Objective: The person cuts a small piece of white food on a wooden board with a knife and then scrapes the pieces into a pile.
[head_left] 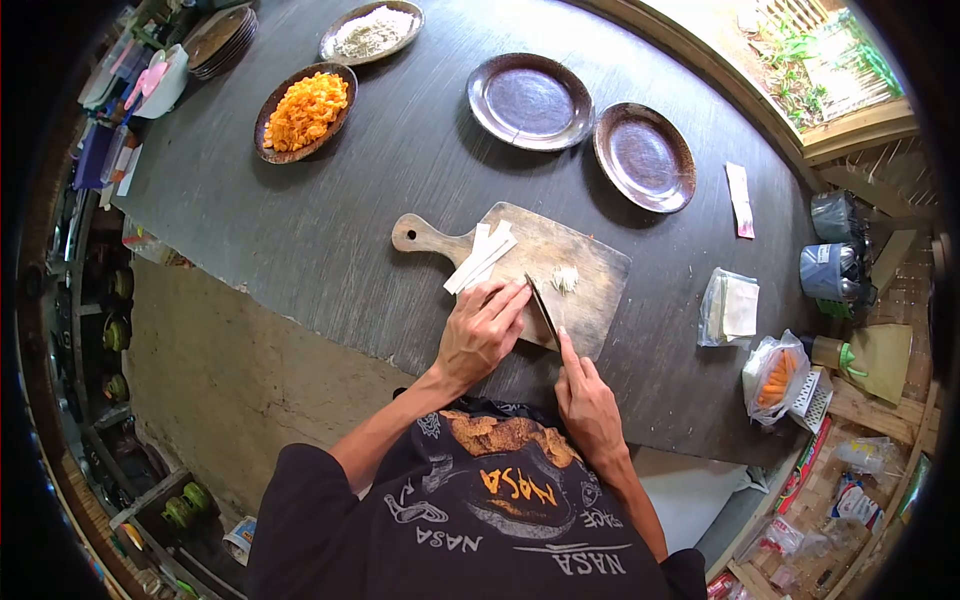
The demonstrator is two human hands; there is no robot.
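My right hand [590, 405] is closed round the handle of a knife [543, 308], its blade resting over the wooden cutting board [590, 255]. My left hand [482, 335] has its fingers bent and pressed together on the board, the tips right beside the blade. Whatever lies beneath those fingers is hidden. Just beyond my left hand, several flat white strips [482, 255] overlap near the board's handle. Right of the blade sits a small heap of thin white slivers [565, 279].
Two brown plates [530, 100] [645, 157] stand beyond the board. Farther left are a bowl of shredded orange food [306, 112] and a plate of white powder [374, 34]. At right lie a plastic packet [729, 307], a bag of carrots [776, 378] and a grater [811, 397].
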